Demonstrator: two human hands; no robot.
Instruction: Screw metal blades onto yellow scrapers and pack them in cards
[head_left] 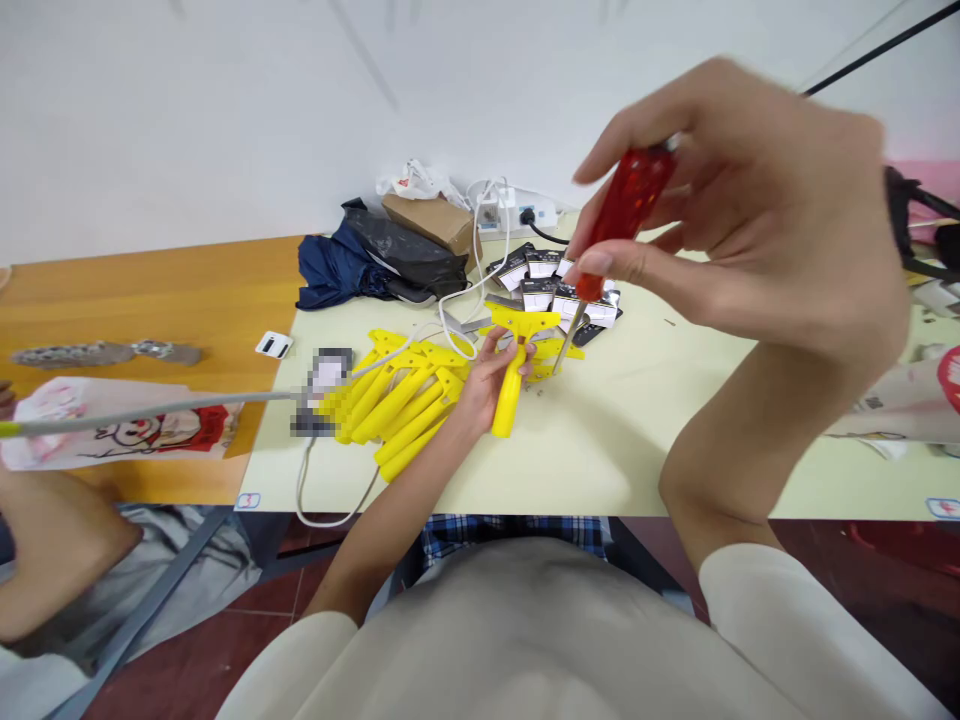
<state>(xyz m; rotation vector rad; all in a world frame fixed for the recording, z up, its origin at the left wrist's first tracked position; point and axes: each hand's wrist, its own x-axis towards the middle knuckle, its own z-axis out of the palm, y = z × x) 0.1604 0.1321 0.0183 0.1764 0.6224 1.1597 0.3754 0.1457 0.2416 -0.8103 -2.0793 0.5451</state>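
My left hand (491, 375) is closed around the neck of a yellow scraper (511, 395), its wide head pointing away from me and its handle towards me. Raised close to the camera, my right hand (772, 210) grips a screwdriver (626, 215) by its red translucent handle. The shaft slants down, and its tip appears near the right side of the scraper; whether it touches anything I cannot tell. Left of my left hand lies a pile of similar yellow scrapers (401, 400). Behind the held scraper are several black-and-white packets (540, 290), partly hidden by my right hand.
A dark blue and black bundle (375, 260), a cardboard box (435, 222) and a power strip (517, 208) stand along the wall. A white cable (480, 270) crosses the pale table (607, 440). Another person's arm (60, 540) is at the left.
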